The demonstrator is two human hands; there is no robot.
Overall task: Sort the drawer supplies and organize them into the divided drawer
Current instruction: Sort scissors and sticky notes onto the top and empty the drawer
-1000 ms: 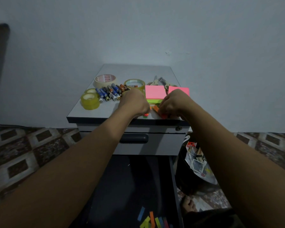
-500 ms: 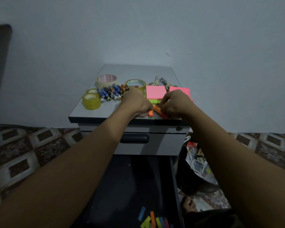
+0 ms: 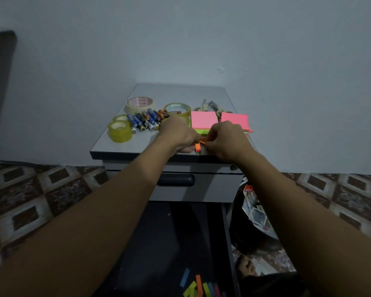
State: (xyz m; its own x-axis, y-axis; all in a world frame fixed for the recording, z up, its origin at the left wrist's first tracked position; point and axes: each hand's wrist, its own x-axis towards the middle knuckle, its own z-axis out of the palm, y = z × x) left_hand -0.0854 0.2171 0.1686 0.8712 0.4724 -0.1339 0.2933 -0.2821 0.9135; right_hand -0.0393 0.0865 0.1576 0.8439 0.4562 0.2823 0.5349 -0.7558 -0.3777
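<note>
Both hands meet at the front edge of the grey cabinet top [image 3: 141, 142]. My left hand [image 3: 178, 133] and my right hand [image 3: 225, 140] pinch a small bundle of orange and green sticky strips [image 3: 198, 146] between them. Behind the hands lie two pink sticky-note pads [image 3: 204, 118] [image 3: 235, 120], the left one on a green pad. Below, the open dark drawer [image 3: 169, 243] holds several coloured strips [image 3: 201, 286] near its front.
On the cabinet top: yellow tape rolls [image 3: 119, 130], a beige masking tape roll [image 3: 139, 104], a clear tape roll [image 3: 177, 109], several batteries [image 3: 146, 121], scissors [image 3: 210, 106]. A closed drawer with a dark handle [image 3: 176, 180]. A dark bin with papers [image 3: 253, 215] stands right.
The hands have drawn closer together and gathered the orange strips into a tighter bundle at the cabinet's front edge. The camera view shifted slightly.
</note>
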